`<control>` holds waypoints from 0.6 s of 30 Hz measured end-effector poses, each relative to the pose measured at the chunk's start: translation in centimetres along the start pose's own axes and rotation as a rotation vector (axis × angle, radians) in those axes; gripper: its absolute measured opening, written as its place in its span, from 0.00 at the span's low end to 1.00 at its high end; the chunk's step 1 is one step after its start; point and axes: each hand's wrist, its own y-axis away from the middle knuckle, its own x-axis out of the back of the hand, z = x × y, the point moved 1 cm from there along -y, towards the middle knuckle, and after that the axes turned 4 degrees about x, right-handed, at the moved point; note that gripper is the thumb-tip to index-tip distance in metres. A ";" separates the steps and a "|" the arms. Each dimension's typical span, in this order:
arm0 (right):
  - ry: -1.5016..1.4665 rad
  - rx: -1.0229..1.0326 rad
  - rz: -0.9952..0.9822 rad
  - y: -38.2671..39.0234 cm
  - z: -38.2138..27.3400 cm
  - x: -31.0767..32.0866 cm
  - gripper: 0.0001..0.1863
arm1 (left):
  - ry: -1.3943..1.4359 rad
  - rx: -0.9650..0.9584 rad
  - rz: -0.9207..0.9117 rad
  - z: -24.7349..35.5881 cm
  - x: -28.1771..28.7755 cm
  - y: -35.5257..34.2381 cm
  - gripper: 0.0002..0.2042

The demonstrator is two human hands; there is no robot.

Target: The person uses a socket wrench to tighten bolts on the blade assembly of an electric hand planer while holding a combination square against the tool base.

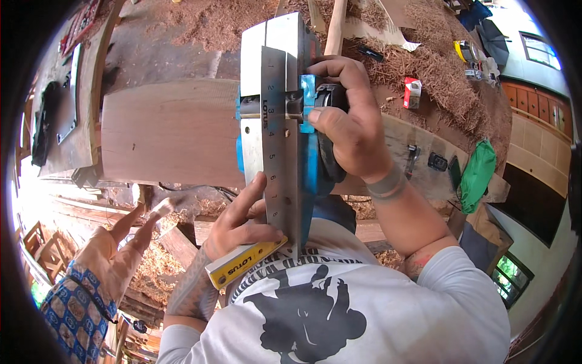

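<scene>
An electric hand planer (pixel 309 161) with a blue body is turned over, its silver sole facing up and its dark cutter drum (pixel 250 105) exposed across the middle. Along the sole lies the steel blade of a try square (pixel 273 155), crossing the drum. My left hand (pixel 239 221) is closed round the square near its yellow stock, index finger against the blade's edge. On the planer's right side, my right hand (pixel 351 124) grips the body beside the drum, thumb at the blue edge and fingers curled over the far side. The palm-side contact is hidden.
Beneath the planer runs a wide wooden board (pixel 170 133). Wood shavings (pixel 448 85) heap up beyond it, near a small red-and-white box (pixel 412 93). Right, a plank holds a phone-like black object (pixel 453 172) and a green bag (pixel 477 176). Another person (pixel 91 291) is at lower left.
</scene>
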 end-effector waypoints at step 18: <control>0.004 0.042 0.003 -0.1 0.5 0.0 0.24 | -0.421 -0.489 -0.072 -0.6 -0.1 -0.2 0.18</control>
